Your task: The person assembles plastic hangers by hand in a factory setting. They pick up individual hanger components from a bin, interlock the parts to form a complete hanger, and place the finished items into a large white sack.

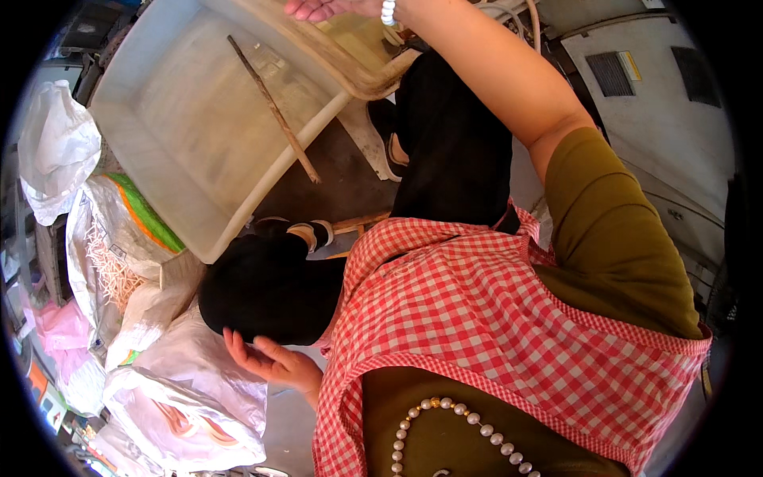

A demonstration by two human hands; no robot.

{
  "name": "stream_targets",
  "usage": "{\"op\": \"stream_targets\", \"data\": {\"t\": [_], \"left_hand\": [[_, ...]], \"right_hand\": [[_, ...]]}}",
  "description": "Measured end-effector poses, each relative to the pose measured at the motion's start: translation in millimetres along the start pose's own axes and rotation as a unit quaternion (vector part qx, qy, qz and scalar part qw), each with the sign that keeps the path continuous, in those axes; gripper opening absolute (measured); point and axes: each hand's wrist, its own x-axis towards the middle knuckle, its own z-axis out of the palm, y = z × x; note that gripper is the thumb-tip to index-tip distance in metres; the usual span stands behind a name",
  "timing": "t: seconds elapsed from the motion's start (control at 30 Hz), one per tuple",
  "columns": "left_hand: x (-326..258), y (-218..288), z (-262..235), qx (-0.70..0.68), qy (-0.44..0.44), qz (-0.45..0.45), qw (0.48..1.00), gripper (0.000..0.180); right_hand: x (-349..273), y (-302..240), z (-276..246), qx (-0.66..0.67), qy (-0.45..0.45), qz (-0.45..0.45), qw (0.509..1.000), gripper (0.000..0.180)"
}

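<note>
Holds nothing visible with spread left grip at 7 o'clock or flat right grip at 12, near pale tub, probably stiff, best taken by its rim.

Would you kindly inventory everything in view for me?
Tub: one, whitish, upper left
Stick: one, brown, across tub rim
Second container: one, brown-rimmed, top centre
Sack: one, white, striped, left
Strands: many, pale pink, in sack
Open bag: one, whitish, lower left
Crumpled bag: one, white, upper left
Pink bag: one, pink, far left
Panel: one, pale grey, right
Apron: one, red-white check, centre
Trousers: one pair, black, centre
Necklace: one, pale, bottom
Bracelet: one, white, right wrist
Left hand: one, near open bag
Right hand: one, top edge
</note>
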Motion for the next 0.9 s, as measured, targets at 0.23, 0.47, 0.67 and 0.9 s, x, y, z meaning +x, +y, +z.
{"op": "stream_targets", "data": {"t": [0.23, 0.47, 0.67, 0.9], "left_hand": [[24, 62, 73, -0.179, -0.557, 0.004, 0.811, 0.035], [75, 73, 114, -0.172, -0.737, 0.147, 0.637, 0.038], [107, 123, 152, -0.269, -0.788, 0.107, 0.543, 0.045], [161, 141, 203, -0.165, -0.849, -0.044, 0.5, 0.038]], "right_hand": [[3, -15, -8, 0.051, 0.01, -0.011, 0.999, 0.013], [38, 38, -88, -0.028, 0.006, -0.02, 0.999, 0.017], [67, 212, -128, 0.001, 0.156, 0.299, 0.942, 0.025], [123, 277, -170, -0.023, 0.258, 0.297, 0.919, 0.042]]}}
